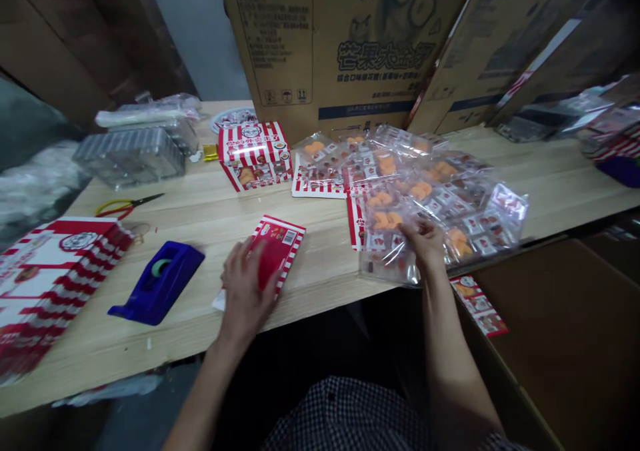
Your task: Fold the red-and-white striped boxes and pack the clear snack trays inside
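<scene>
Your left hand (245, 281) lies palm down on a flat red printed card carton (283, 248), fingers loosely spread across it; you cannot tell whether it grips the card or only presses it. A small white scrap shows under the heel of that hand. Your right hand (423, 244) is narrowed, its fingers curled in a pinch on the near edge of a loose heap of clear plastic packets printed with orange shapes (415, 198), lifting that edge slightly from the surface.

The work in hand looks like handling these packets with one hand and the red carton with the other. The next move calls for a steady hold, as the slippery film lies loosely piled.

Flat red-and-white striped card sheets (320, 184) lie partly under the heap. Beyond them stands a made-up red-and-white striped carton (255, 154). Left of your left hand sit a dark blue tape dispenser (160, 284) and a stack of flat striped card blanks (50, 284), with yellow-and-red handled scissors (127, 204) further back beside clear plastic trays (130, 154). All this rests on a pale wooden surface (200, 204), against which a large printed brown cardboard box (325, 44) stands. Off the near edge, a small printed card (477, 304) lies on an open brown carton (560, 344).
</scene>
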The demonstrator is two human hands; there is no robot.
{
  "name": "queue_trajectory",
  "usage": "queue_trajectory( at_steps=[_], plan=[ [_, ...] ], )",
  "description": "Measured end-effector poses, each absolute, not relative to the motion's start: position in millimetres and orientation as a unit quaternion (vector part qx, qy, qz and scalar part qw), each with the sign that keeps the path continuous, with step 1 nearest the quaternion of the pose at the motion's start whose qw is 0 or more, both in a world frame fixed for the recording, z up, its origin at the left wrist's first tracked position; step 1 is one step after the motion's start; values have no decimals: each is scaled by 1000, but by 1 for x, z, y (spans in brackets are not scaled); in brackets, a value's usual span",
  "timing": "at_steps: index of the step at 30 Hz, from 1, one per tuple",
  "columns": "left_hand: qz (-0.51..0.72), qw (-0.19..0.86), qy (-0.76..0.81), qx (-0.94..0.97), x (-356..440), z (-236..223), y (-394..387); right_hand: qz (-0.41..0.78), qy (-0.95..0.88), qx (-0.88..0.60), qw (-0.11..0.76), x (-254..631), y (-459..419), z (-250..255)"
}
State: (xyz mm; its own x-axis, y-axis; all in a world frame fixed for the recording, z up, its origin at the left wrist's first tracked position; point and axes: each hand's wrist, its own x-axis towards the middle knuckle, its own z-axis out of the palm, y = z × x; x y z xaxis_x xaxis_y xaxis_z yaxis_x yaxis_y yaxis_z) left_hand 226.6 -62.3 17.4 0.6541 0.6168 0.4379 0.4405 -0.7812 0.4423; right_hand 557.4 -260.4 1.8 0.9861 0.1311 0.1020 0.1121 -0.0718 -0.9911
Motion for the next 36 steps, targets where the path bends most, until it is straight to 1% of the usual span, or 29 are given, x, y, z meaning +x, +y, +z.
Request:
queue_trajectory(
  at_steps=[2,4,6,8,9,11,13,15,17,19,20,21,23,25,28,36],
  plan=[
    [288,174,216,917,239,25,-100,6,-80,-715,695,540,-256,13],
    [256,187,143,938,254,33,-136,30,-94,-696,712,509,-248,26],
    [253,176,101,946,266,38,-158,86,-124,-666,731,472,-239,41],
    [299,169,112,932,266,42,-160,164,-181,-641,727,443,-232,57],
    [323,172,125,922,260,43,-154,200,-227,-632,714,435,-228,65],
    [363,202,157,896,232,49,-138,268,-345,-613,658,435,-216,78],
    [395,253,224,854,190,60,-126,278,-463,-594,597,445,-193,84],
    [433,306,347,774,144,74,-122,252,-590,-591,489,450,-162,80],
    [497,353,477,633,102,85,-125,238,-708,-588,312,443,-128,69],
    [551,395,548,490,69,90,-131,212,-776,-580,130,424,-97,53],
    [564,418,562,437,56,89,-133,194,-796,-570,62,413,-84,45],
    [570,440,571,394,45,87,-136,178,-811,-557,11,403,-73,39],
    [553,491,586,331,29,78,-140,175,-836,-518,-45,389,-57,29],
    [514,552,592,283,20,66,-143,200,-848,-486,-61,384,-49,25],
    [447,628,592,235,12,50,-141,217,-849,-478,-57,383,-54,24],
    [337,712,555,268,-4,39,-114,186,-863,-469,26,371,-124,13]
  ],
)
